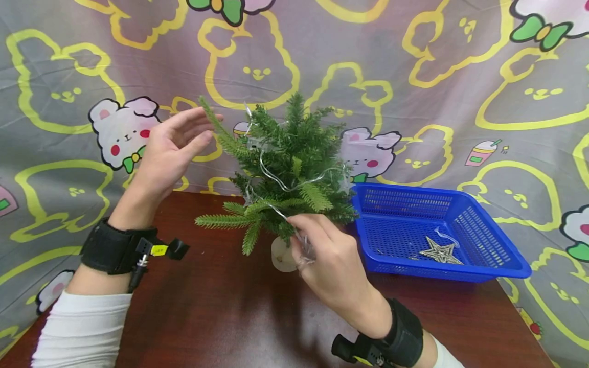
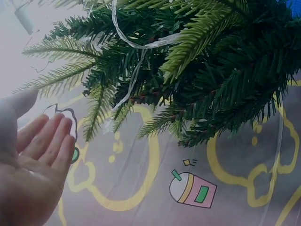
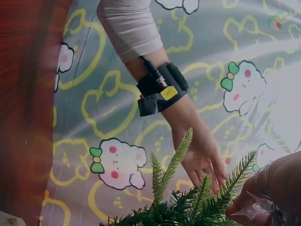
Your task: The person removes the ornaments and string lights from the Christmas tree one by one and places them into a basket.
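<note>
Wrapping, seemingly: right hand [image 1: 332,254] pinches wire [image 1: 278,211] before the tree [image 1: 300,152], left hand [image 1: 167,148] loose beside it; next pass probably needs slack.

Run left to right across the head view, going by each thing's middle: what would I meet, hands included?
Left hand → small green tree → right hand, holding part of a clear string → blue basket with a glittery star inside.

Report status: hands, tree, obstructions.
Right hand gripping clear string; left hand beside outer branch, palm empty. Tree upright, string partly draped. Blue basket close at tree's right.
</note>
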Available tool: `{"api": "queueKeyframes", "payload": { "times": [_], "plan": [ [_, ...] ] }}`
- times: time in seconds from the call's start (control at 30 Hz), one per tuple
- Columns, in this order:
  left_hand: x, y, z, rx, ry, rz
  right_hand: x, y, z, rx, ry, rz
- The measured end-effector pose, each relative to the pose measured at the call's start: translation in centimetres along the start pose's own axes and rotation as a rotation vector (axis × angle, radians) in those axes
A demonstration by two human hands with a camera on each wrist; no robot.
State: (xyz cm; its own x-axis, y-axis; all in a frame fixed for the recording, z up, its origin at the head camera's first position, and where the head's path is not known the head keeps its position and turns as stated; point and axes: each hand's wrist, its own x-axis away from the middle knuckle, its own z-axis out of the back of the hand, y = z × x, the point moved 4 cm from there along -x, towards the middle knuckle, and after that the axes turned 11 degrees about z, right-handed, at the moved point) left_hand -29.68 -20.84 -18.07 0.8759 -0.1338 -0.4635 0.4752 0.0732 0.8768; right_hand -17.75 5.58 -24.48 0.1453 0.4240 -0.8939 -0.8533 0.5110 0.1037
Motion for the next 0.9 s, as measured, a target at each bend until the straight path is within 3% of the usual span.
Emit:
{"api": "queueKeyframes", "payload": {
  "times": [0.2,0.4,0.6,0.9],
  "plan": [
    [-0.4,-0.1,-0.5,0.110,-0.068,-0.055,0.0,0.0,0.1,0.014,-0.007,0.000],
    [-0.4,0.0,-0.8,0.094,-0.032,-0.085,0.1,0.1,0.3,0.048,-0.044,-0.006],
    [0.2,0.0,-0.6,0.067,0.021,-0.107,-0.1,0.2,0.3,0.076,-0.031,-0.018],
    [1.1,0.5,-1.2,0.069,0.041,-0.170,0.0,0.8,0.6,0.115,-0.045,-0.059]
  ]
}}
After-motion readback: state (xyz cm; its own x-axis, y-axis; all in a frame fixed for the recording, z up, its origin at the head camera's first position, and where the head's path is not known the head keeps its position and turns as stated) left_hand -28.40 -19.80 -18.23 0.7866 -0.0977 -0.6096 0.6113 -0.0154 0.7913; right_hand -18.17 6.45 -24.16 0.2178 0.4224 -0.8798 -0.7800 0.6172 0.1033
